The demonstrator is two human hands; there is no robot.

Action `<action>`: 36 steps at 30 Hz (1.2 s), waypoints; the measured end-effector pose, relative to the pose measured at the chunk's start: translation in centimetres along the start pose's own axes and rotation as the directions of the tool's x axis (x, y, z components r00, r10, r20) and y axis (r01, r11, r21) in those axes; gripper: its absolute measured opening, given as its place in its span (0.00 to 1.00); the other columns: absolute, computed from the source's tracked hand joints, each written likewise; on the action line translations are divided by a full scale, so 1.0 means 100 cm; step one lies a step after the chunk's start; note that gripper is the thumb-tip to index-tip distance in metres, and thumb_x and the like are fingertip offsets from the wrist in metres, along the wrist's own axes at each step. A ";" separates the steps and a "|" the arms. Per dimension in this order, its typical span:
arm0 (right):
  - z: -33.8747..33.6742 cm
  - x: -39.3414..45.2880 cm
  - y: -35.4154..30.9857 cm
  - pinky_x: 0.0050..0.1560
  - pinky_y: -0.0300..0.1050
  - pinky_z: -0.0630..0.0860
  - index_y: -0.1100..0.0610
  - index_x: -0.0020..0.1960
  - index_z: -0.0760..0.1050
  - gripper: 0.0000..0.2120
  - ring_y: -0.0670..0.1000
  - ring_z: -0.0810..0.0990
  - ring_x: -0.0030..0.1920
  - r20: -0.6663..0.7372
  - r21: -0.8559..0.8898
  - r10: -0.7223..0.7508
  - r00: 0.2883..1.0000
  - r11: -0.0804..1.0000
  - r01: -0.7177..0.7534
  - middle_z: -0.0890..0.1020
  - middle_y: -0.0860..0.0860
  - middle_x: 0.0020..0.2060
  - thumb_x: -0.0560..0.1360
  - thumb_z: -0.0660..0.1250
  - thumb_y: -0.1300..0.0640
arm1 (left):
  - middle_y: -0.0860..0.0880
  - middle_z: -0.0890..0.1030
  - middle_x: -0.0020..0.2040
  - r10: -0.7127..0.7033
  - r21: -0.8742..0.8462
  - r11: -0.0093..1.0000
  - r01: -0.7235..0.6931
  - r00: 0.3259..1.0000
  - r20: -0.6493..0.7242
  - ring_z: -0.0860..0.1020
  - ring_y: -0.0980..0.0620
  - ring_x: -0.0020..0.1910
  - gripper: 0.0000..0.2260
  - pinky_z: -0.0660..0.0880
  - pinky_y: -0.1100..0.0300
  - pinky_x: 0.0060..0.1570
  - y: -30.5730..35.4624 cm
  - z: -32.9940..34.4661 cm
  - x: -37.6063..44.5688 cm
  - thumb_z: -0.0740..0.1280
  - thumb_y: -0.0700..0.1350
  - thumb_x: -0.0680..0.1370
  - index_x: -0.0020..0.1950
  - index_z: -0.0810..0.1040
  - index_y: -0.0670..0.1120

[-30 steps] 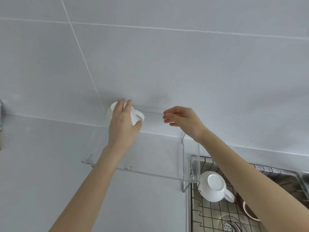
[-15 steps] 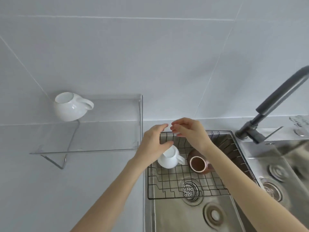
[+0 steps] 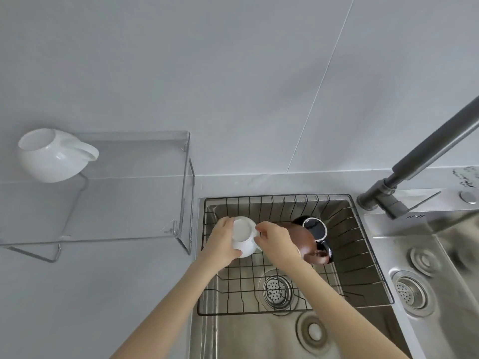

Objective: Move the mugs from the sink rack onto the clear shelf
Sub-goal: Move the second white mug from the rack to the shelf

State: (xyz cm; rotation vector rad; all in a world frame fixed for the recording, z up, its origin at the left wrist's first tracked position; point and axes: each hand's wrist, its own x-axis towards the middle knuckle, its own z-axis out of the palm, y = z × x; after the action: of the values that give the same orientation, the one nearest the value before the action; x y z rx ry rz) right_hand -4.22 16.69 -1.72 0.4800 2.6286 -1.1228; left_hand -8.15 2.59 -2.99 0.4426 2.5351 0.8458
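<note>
Grey tiled wall (image 3: 233,73) and grey counter (image 3: 77,294) fill most of the view; steel sink (image 3: 259,340) sits right of centre, tap (image 3: 414,161) at its far right. We see the clear shelf (image 3: 134,203) on the counter just left of the sink, one white mug (image 3: 54,156) already on its far left end, so plenty of bare shelf to its right. Wire rack (image 3: 350,242) hangs inside the sink. Our left hand (image 3: 223,244) wraps the body of a second white mug (image 3: 243,237) in the rack's left corner; right hand (image 3: 277,244) pinches its handle side. Brown mug (image 3: 308,244) and black mug (image 3: 315,229) lie just right, touching each other. Glazed ceramic, we judge: stiff, breakable, maybe wet and slick, so grip body plus handle. Lift must clear the rack's rim and the shelf's raised right edge.
</note>
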 end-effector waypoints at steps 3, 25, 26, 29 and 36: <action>0.009 0.015 0.006 0.46 0.46 0.70 0.65 0.53 0.73 0.10 0.59 0.73 0.57 0.093 -0.327 -0.080 0.992 0.939 0.106 0.76 0.60 0.55 0.74 0.58 0.63 | 0.43 0.56 0.74 -0.020 0.050 0.999 0.019 1.000 0.018 0.59 0.45 0.71 0.37 0.59 0.55 0.68 -0.008 0.008 0.011 0.71 0.38 0.68 0.71 0.54 0.42; 0.003 0.025 0.024 0.42 0.46 0.64 0.60 0.53 0.73 0.10 0.61 0.76 0.53 0.147 -0.540 -0.175 0.974 0.811 0.227 0.81 0.59 0.49 0.75 0.61 0.55 | 0.43 0.72 0.65 -0.122 -0.147 0.984 0.100 0.980 -0.154 0.69 0.44 0.64 0.38 0.63 0.60 0.59 -0.009 0.025 0.016 0.77 0.39 0.60 0.67 0.64 0.42; 0.001 0.024 0.024 0.43 0.47 0.66 0.59 0.54 0.72 0.11 0.61 0.76 0.53 0.133 -0.523 -0.177 0.975 0.824 0.221 0.81 0.59 0.49 0.75 0.61 0.54 | 0.44 0.74 0.64 -0.121 -0.162 0.982 0.093 0.977 -0.176 0.70 0.45 0.63 0.38 0.64 0.59 0.58 -0.008 0.023 0.015 0.77 0.39 0.59 0.66 0.66 0.43; -0.009 0.020 0.019 0.45 0.49 0.70 0.56 0.58 0.72 0.14 0.61 0.77 0.52 0.079 -0.446 -0.199 0.977 0.869 0.214 0.82 0.58 0.50 0.75 0.61 0.52 | 0.44 0.74 0.64 -0.124 -0.218 0.973 0.073 0.966 -0.229 0.70 0.45 0.63 0.38 0.65 0.56 0.61 -0.003 0.015 0.011 0.78 0.40 0.59 0.66 0.66 0.43; -0.036 0.003 -0.003 0.45 0.46 0.73 0.57 0.53 0.76 0.12 0.57 0.80 0.45 -0.042 -0.196 -0.228 0.973 0.957 0.215 0.84 0.56 0.43 0.73 0.66 0.53 | 0.44 0.74 0.64 -0.053 -0.239 0.971 -0.026 0.946 -0.319 0.70 0.45 0.62 0.38 0.66 0.56 0.63 0.019 -0.017 -0.003 0.78 0.40 0.59 0.66 0.67 0.43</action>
State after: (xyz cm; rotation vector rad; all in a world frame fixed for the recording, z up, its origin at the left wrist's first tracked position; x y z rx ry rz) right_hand -4.94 19.17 0.75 0.1888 2.8663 -0.9132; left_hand -8.39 3.08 -0.52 0.2214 2.6717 1.2959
